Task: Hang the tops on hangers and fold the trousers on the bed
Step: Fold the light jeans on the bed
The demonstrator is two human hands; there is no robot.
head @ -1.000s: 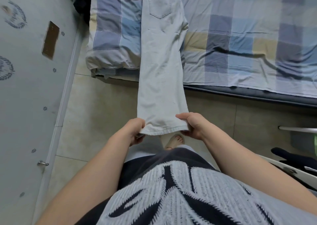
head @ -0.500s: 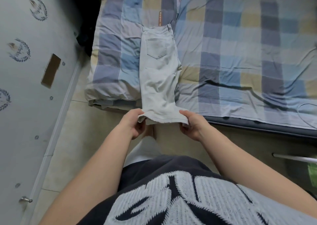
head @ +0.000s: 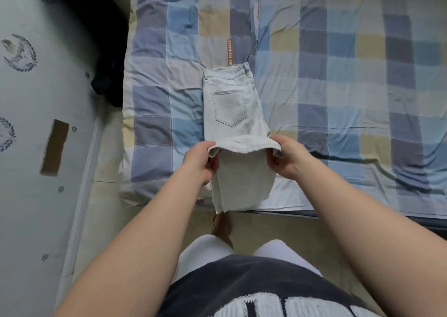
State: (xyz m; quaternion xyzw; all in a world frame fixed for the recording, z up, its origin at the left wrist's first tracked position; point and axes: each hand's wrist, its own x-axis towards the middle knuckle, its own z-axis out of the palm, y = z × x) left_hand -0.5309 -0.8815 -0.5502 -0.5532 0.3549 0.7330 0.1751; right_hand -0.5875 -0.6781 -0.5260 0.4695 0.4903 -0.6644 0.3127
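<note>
Both hands pinch the trousers (head: 232, 108) at the hem: left hand (head: 202, 163) and right hand (head: 284, 158) at its corners, above the bed (head: 362, 74); fingertips hidden beneath cloth.

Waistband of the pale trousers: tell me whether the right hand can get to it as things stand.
Probably yes. The waistband lies bare on the bed, straight beyond the right hand, with nothing between. But that hand pinches the hem, so it would carry the hem along.
</note>
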